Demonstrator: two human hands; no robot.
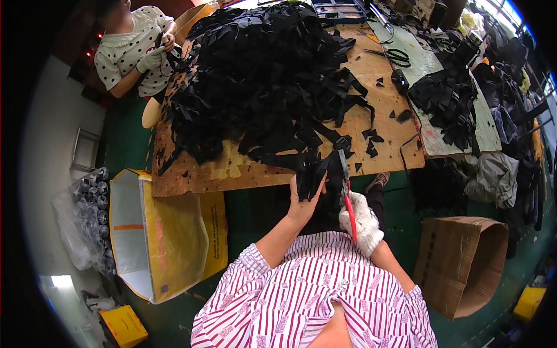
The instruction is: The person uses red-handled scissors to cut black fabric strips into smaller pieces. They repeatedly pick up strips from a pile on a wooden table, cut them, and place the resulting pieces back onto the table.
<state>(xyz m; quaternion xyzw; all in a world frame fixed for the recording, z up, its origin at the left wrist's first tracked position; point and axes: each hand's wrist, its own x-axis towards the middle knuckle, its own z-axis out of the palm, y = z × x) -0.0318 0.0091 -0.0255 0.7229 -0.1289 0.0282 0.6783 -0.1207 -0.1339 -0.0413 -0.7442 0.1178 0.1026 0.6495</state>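
My bare left hand (306,200) is closed around a bunch of black fabric straps (313,174) at the front edge of the wooden table (261,181). In a white knit glove, my right hand (361,223) grips red-handled scissors (348,204). Their metal blades point away from me, beside the right side of the held straps. Whether the blades touch a strap, I cannot tell. Behind the bunch rises a large heap of black straps (267,75), and some straps trail from it to my left hand.
Black-handled scissors (397,56) and small black scraps (371,136) lie on the table's right. A second strap pile (447,98) sits on the pale green table (487,124). Below stand a yellow bag (174,238) and a cardboard box (447,261). A person (136,52) handles straps at far left.
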